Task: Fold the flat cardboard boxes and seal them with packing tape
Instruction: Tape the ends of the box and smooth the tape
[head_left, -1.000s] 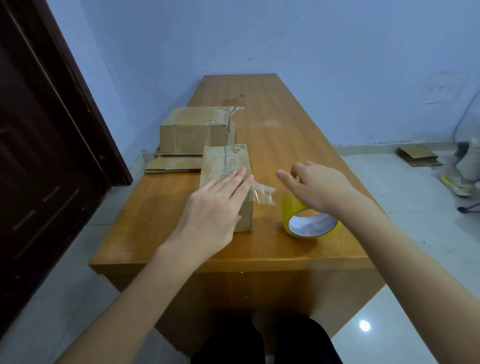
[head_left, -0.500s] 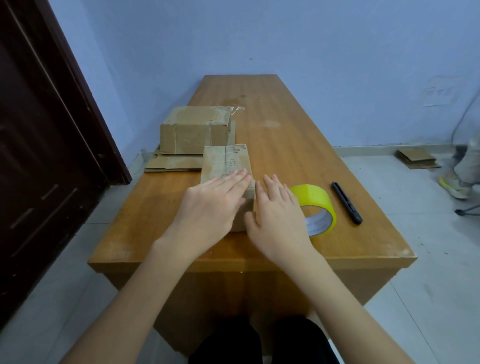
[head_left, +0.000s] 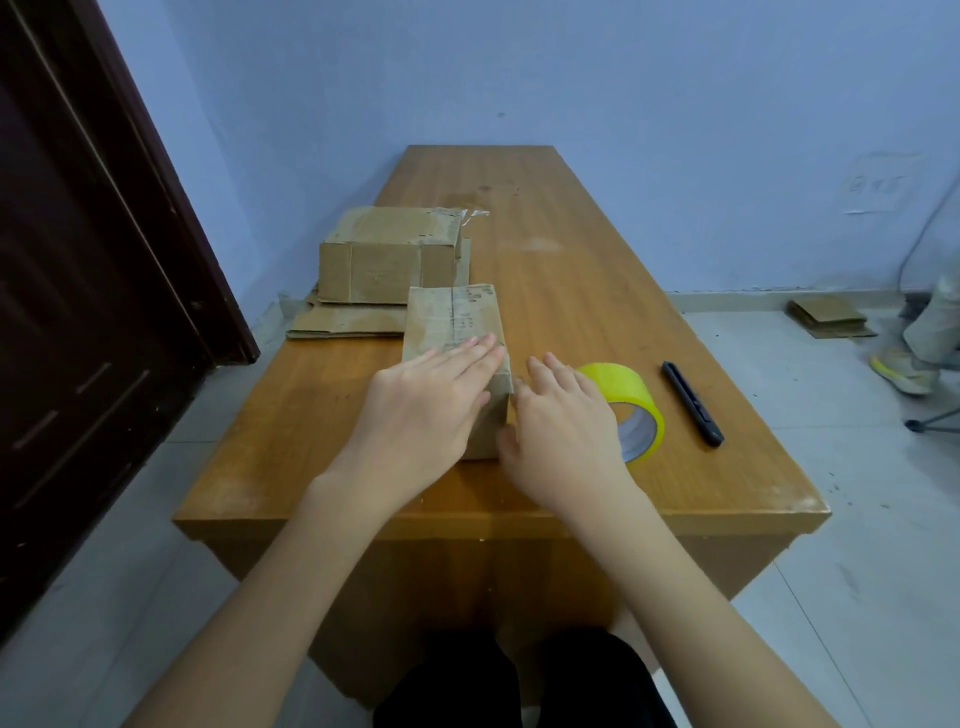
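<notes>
On top of the near cardboard box (head_left: 457, 332), left hand (head_left: 426, 410) lying flat, fingers (head_left: 475, 353) straight and together, pressing down on the upper face, gripping nothing. Against the right side of the same box, right hand (head_left: 563, 441) spread open, fingers (head_left: 553, 371) extended and touching the box wall and its lower edge, holding nothing. Box upright near the front of the tabletop (head_left: 571, 270), long and narrow, handwriting and clear tape visible on its top. Just beside the right hand, partly hidden behind it, yellow tape roll (head_left: 636, 402) standing on the tabletop with its open core facing the viewer. Further right, apart from the roll, black utility knife (head_left: 692, 404) lying flat. Behind the near box, second folded box (head_left: 389, 260) with a loose strip of clear tape at its far corner, resting on a stack of flat cardboard (head_left: 345, 325) at the left edge. Beyond, dark door (head_left: 78, 286) on the left, blue wall (head_left: 571, 78) behind, more flat cardboard pieces (head_left: 828, 317) on the floor at right, and a shoe (head_left: 904, 371) of another person at the frame edge
</notes>
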